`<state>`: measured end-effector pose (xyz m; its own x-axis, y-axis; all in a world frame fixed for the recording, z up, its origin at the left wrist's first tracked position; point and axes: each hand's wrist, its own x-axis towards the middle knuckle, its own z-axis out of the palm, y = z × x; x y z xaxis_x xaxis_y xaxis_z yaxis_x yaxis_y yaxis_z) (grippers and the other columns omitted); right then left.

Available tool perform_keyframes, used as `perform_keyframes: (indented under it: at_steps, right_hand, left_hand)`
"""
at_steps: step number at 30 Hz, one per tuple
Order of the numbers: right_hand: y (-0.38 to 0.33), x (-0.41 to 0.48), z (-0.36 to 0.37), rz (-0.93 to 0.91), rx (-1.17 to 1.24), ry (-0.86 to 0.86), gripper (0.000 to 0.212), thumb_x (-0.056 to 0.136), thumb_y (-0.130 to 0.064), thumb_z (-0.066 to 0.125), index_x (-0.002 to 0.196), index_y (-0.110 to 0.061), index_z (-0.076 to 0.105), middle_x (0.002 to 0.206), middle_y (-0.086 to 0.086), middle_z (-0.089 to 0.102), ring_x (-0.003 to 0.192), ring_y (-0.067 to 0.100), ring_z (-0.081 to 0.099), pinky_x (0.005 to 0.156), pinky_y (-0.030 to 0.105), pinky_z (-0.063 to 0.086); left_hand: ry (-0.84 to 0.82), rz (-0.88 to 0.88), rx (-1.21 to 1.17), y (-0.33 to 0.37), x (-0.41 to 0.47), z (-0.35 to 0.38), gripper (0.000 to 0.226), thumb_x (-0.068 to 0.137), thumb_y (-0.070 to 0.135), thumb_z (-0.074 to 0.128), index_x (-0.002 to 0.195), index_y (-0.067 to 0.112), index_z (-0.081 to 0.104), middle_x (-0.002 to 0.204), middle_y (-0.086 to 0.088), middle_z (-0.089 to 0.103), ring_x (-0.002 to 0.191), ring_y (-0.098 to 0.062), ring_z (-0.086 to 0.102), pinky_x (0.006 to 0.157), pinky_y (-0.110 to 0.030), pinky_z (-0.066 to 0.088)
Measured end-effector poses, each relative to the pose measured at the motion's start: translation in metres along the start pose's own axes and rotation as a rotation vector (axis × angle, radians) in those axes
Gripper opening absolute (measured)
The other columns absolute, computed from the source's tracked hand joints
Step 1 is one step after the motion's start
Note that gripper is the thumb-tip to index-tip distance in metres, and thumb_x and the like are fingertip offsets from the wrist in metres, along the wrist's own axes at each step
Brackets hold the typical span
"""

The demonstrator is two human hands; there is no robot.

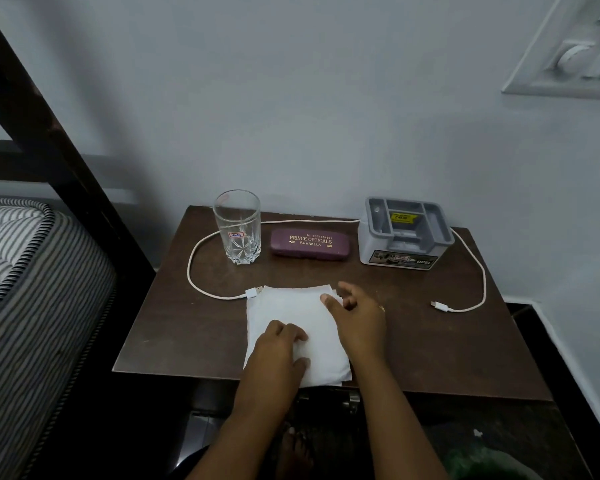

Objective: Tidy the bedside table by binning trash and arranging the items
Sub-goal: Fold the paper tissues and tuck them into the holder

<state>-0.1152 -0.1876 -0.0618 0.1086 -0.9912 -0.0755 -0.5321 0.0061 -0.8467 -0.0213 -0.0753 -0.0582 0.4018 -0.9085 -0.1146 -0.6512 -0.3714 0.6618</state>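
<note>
Hands meet over a white folded sheet (291, 320) at the front edge of a dark wooden bedside table (430, 358), the 1 item here that could pass for trash. The left hand (278, 348) rests on the sheet's near half, fingers bent and pressing down, grasping nothing, apparently to pin the sheet in place. The right hand (357, 313) lies along the sheet's right edge with its thumb on top and its fingers loosely curled just past the far corner; whether they have caught the edge cannot be told.

A white charging cable (201, 244) sprawls around the tabletop. 1 plug touches the sheet's far left corner, the cord loops behind the glass and the grey box, and the other plug lies free near the right side. It looks the least tidy thing left and, by judgement, calls for coiling.

Along the back, near the wall, 3 items stand in a row, seemingly already arranged: an empty drinking glass (238, 226), a purple spectacle case (309, 244) printed "Prince Opticals", and a grey compartmented organiser (404, 233). They are set apart from each other, clear of the working space in front. A striped mattress (21, 271) sits to the left.
</note>
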Motion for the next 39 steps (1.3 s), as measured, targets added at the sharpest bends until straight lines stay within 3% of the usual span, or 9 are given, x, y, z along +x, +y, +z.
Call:
perform_keyframes:
  at_steps: [4,11,15,26,30,32,34,37,39]
  right_hand:
    - [-0.001,-0.001,0.002,-0.052,-0.040,0.045,0.008,0.077,-0.026,0.071,0.082,-0.019,0.070,0.077,-0.004,0.056,0.075,0.020,0.057,0.073,0.038,0.051]
    - [-0.004,-0.011,-0.009,-0.193,0.099,-0.005,0.006,0.077,-0.014,0.072,0.075,-0.018,0.067,0.085,-0.009,0.056,0.072,0.001,0.054,0.062,0.004,0.038]
    - [-0.005,-0.014,-0.017,-0.270,0.150,-0.041,0.008,0.079,-0.015,0.069,0.076,-0.020,0.064,0.085,-0.011,0.064,0.082,0.005,0.057,0.070,0.019,0.047]
    - [-0.006,-0.018,-0.022,-0.247,0.208,-0.149,0.017,0.079,-0.011,0.068,0.077,-0.027,0.067,0.087,-0.012,0.067,0.085,0.002,0.061,0.076,0.022,0.049]
    - [-0.007,-0.017,-0.027,-0.155,0.337,-0.333,0.012,0.083,-0.010,0.065,0.079,-0.021,0.066,0.085,-0.007,0.067,0.082,0.008,0.060,0.073,0.029,0.048]
    - [-0.008,-0.016,-0.034,-0.127,0.390,-0.436,0.011,0.085,-0.010,0.064,0.080,-0.019,0.064,0.083,-0.008,0.065,0.078,0.006,0.059,0.069,0.025,0.047]
    - [-0.011,-0.014,-0.041,-0.092,0.459,-0.482,0.011,0.085,-0.009,0.063,0.080,-0.019,0.063,0.081,-0.006,0.066,0.075,0.007,0.059,0.068,0.025,0.046]
    - [-0.018,-0.013,-0.048,0.011,0.644,-0.486,0.010,0.082,-0.016,0.065,0.091,-0.019,0.064,0.085,0.000,0.070,0.075,0.012,0.063,0.070,0.029,0.050]
    - [-0.020,-0.012,-0.050,0.130,0.776,-0.527,0.028,0.079,-0.029,0.062,0.104,-0.017,0.064,0.099,0.005,0.071,0.089,0.016,0.067,0.081,0.034,0.053]
  left_hand:
    - [-0.001,-0.008,-0.016,0.001,0.001,0.000,0.030,0.084,0.021,0.064,0.112,0.026,0.056,0.116,0.009,0.048,0.097,-0.010,0.053,0.081,-0.026,0.048]
    - [0.000,-0.018,-0.025,0.001,0.003,0.000,0.028,0.083,0.022,0.066,0.109,0.026,0.057,0.112,0.011,0.047,0.088,-0.006,0.052,0.076,-0.023,0.047]
    - [-0.019,-0.035,-0.048,0.000,0.003,-0.001,0.028,0.082,0.021,0.067,0.109,0.025,0.058,0.111,0.010,0.048,0.086,-0.008,0.052,0.075,-0.023,0.046]
    - [0.055,-0.031,-0.117,0.003,0.004,-0.002,0.031,0.079,0.017,0.070,0.107,0.024,0.058,0.113,0.005,0.052,0.079,-0.004,0.048,0.072,-0.017,0.042]
    - [0.481,-0.190,-0.260,0.002,0.013,-0.027,0.073,0.056,0.037,0.085,0.118,0.026,0.048,0.117,0.002,0.048,0.112,-0.020,0.043,0.098,-0.038,0.038]
    - [0.338,-0.252,-0.380,-0.008,0.017,-0.038,0.092,0.044,0.058,0.082,0.125,0.043,0.040,0.123,0.009,0.054,0.124,-0.021,0.043,0.105,-0.048,0.036]
    - [0.137,-0.217,-0.554,-0.016,0.019,-0.042,0.079,0.043,0.064,0.078,0.116,0.046,0.053,0.116,0.013,0.064,0.117,-0.020,0.055,0.099,-0.051,0.045]
    - [0.045,-0.179,-0.850,-0.005,0.014,-0.046,0.029,0.069,0.030,0.080,0.094,0.018,0.073,0.092,-0.003,0.076,0.095,-0.028,0.068,0.085,-0.043,0.054]
    - [-0.004,-0.153,-0.949,0.000,0.013,-0.048,0.021,0.076,0.021,0.074,0.096,0.014,0.073,0.095,-0.006,0.075,0.095,-0.027,0.069,0.083,-0.040,0.053]
